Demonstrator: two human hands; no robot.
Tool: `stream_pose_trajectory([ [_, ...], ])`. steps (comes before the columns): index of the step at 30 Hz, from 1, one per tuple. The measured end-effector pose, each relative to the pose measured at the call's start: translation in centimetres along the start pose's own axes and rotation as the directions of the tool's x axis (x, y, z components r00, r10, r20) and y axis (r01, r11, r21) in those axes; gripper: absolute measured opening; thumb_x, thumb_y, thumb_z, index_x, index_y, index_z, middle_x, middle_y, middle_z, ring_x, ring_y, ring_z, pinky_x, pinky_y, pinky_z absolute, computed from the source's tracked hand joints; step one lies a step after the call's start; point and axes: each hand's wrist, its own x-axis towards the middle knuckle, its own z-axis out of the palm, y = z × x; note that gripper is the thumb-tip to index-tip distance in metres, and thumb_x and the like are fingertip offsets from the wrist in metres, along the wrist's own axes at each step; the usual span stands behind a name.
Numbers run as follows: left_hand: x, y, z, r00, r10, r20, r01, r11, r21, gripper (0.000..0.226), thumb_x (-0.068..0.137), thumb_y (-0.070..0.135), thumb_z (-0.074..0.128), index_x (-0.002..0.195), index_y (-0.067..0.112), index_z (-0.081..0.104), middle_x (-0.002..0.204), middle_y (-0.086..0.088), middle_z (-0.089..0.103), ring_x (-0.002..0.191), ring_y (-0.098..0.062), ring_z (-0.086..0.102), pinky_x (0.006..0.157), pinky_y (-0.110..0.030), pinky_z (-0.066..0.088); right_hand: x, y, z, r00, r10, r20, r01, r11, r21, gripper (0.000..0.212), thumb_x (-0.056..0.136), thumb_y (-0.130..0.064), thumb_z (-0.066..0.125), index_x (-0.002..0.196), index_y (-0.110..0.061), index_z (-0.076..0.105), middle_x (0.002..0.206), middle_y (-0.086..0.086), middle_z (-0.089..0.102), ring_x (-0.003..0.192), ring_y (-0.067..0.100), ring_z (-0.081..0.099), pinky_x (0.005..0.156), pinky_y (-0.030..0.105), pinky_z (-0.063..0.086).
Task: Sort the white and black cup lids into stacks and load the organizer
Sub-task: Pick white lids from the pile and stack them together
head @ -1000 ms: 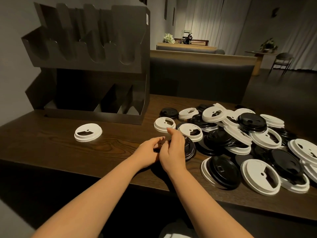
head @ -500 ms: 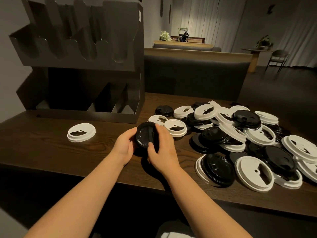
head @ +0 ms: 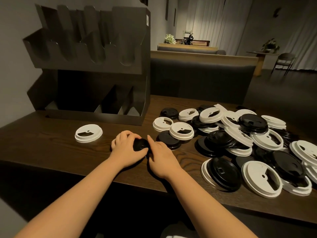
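Hands meet over one black lid (head: 141,145), which half a second ago was held up on edge between them and now lies low on the wooden table (head: 51,145), pressed flat or nearly so. The left hand (head: 126,148) curls over the lid's far and near rim, fingers arched round it; the right hand (head: 160,156) rests at the lid's other side with its fingers stretched out against the edge, more steadying than gripping. To the left of the grip lies a lone white lid (head: 88,133), apart from everything else, and beyond the grip stands the dark organizer (head: 96,66), none of its slots visibly loaded. To the right of the grip the mixed pile of lids (head: 240,143) sprawls, unsorted. As I judge it, this lid starts a black stack beside the white one; sorting has barely begun, and loading is far off.
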Motion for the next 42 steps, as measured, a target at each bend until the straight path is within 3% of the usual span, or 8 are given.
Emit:
stream_pose_trajectory([
  [7,-0.1,-0.2,-0.1,0.959,-0.140,-0.248,0.183,0.970,0.159,0.032,0.097,0.030,0.049,0.128,0.029,0.057,0.135,-0.001,0.038,0.129,-0.022,0.028,0.107,-0.039,0.023,-0.3,-0.1,-0.1,1.000,0.001,-0.001,-0.001,0.997,-0.073,0.042,0.097,-0.018,0.041,0.138,-0.011,0.048,0.145,0.006,0.041,0.136,0.020,0.028,0.112,0.030,0.022],
  [17,0.3,-0.3,0.6,0.928,-0.340,-0.152,0.366,0.907,0.209,0.069,0.098,0.039,0.037,0.152,0.009,0.007,0.159,-0.013,0.008,0.147,-0.029,0.006,0.118,-0.044,0.010,-0.5,-0.1,-0.1,0.997,0.023,-0.073,-0.036,0.984,-0.172,0.049,0.095,-0.026,0.044,0.142,-0.014,0.042,0.153,0.007,0.030,0.144,0.025,0.012,0.116,0.035,0.012],
  [21,0.2,-0.1,0.7,0.987,-0.058,-0.147,0.094,0.965,0.246,0.058,0.098,0.028,0.039,0.151,0.019,0.017,0.160,-0.008,0.006,0.148,-0.025,0.000,0.117,-0.044,0.006,-0.6,-0.2,-0.2,0.972,0.202,-0.125,-0.225,0.949,-0.222,0.061,0.096,-0.032,0.041,0.149,-0.009,0.022,0.157,0.014,0.016,0.145,0.030,0.009,0.117,0.038,0.008],
  [24,0.0,0.1,0.7,0.969,0.249,-0.003,-0.245,0.958,0.145,0.048,0.096,0.015,0.044,0.143,0.025,0.040,0.154,0.004,0.031,0.143,-0.013,0.022,0.116,-0.036,0.018,-0.7,-0.3,-0.3,0.997,0.069,-0.045,-0.075,0.985,-0.157,0.059,0.095,-0.021,0.043,0.149,-0.009,0.024,0.157,0.012,0.020,0.145,0.024,0.015,0.117,0.030,0.006],
  [28,-0.2,-0.3,0.4,0.970,0.228,0.087,-0.227,0.974,-0.016,0.052,0.089,0.023,0.055,0.140,0.028,0.044,0.150,0.009,0.037,0.137,-0.011,0.034,0.114,-0.035,0.028,-1.4,-0.1,-0.5,0.998,-0.046,-0.049,0.050,0.994,0.096,0.052,0.091,-0.008,0.046,0.142,-0.014,0.041,0.148,0.003,0.040,0.140,0.017,0.029,0.114,0.025,0.018],
  [35,-0.8,0.4,0.3,0.990,0.138,0.014,-0.138,0.990,0.009,0.062,0.078,0.056,0.066,0.129,0.024,0.053,0.147,0.007,0.042,0.133,-0.013,0.040,0.110,-0.035,0.035,-0.7,0.6,-0.5,0.933,0.229,-0.278,-0.205,0.972,0.114,0.054,0.089,-0.008,0.046,0.142,-0.013,0.038,0.145,0.003,0.038,0.137,0.022,0.021,0.111,0.029,0.021],
  [40,-1.0,0.6,0.0,0.991,0.129,0.018,-0.129,0.992,-0.012,0.064,0.073,0.057,0.071,0.123,0.022,0.055,0.143,0.007,0.045,0.130,-0.013,0.043,0.105,-0.033,0.038,-0.6,0.6,-1.0,0.712,0.565,-0.416,-0.324,0.791,0.519,0.062,0.086,-0.004,0.051,0.143,-0.016,0.027,0.141,0.009,0.038,0.133,0.024,0.026,0.105,0.035,0.032],
  [42,-1.1,0.7,-0.2,0.990,0.138,0.020,-0.137,0.990,-0.024,0.063,0.072,0.056,0.072,0.122,0.023,0.054,0.141,0.007,0.047,0.127,-0.013,0.045,0.102,-0.031,0.039,-0.4,0.8,-1.1,0.711,0.594,-0.376,-0.381,0.776,0.503,0.071,0.087,-0.005,0.051,0.147,-0.023,0.018,0.137,0.010,0.040,0.127,0.028,0.030,0.100,0.037,0.033],
])
